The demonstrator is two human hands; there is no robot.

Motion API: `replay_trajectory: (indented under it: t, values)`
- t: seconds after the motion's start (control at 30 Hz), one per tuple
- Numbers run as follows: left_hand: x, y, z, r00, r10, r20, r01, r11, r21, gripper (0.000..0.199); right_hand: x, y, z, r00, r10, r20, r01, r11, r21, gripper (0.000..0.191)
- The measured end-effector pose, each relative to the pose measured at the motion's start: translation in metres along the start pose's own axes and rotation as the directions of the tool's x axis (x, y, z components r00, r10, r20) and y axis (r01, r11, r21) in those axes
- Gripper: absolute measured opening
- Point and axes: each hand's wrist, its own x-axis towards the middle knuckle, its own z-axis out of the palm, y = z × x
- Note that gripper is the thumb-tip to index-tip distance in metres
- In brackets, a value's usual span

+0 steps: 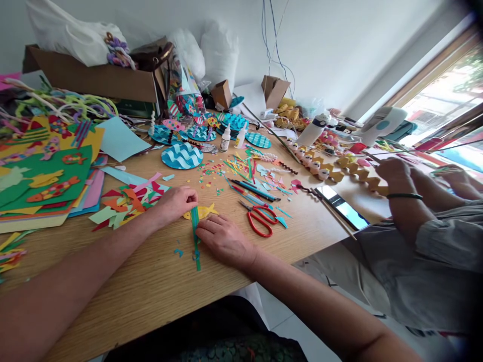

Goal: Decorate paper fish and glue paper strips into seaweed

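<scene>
A narrow green paper strip (pixel 195 221) lies upright in front of me, across a yellow paper fish (pixel 204 211). My left hand (pixel 176 202) is closed at the strip's far end, thumb and fingers pinched together. Lower down, my right hand (pixel 225 240) has its curled fingertips on the strip's right edge. Small blue paper scraps (pixel 178 252) rest beside the near end of the strip. To the right of my right hand are red-handled scissors (pixel 260 219), blades slightly apart. Several pens (pixel 253 190) lie just beyond them.
Coloured paper pieces (pixel 124 203) and stacked sheets with paper fish (pixel 45 176) cover the left. Wavy blue paper discs (pixel 182 156) and glue bottles (pixel 225 139) stand farther back. A phone (pixel 341 207) lies at the right, near another person's hand (pixel 394 173).
</scene>
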Motion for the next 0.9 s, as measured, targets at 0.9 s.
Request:
replay_trajectory:
  t: [0.9]
  values:
    - [-0.008,0.015,-0.019,0.993,-0.013,-0.119,0.015,1.0,0.018,0.015,-0.014,0.0,-0.035,0.969,0.214,-0.125,-0.129,0.866,0.483,0.017]
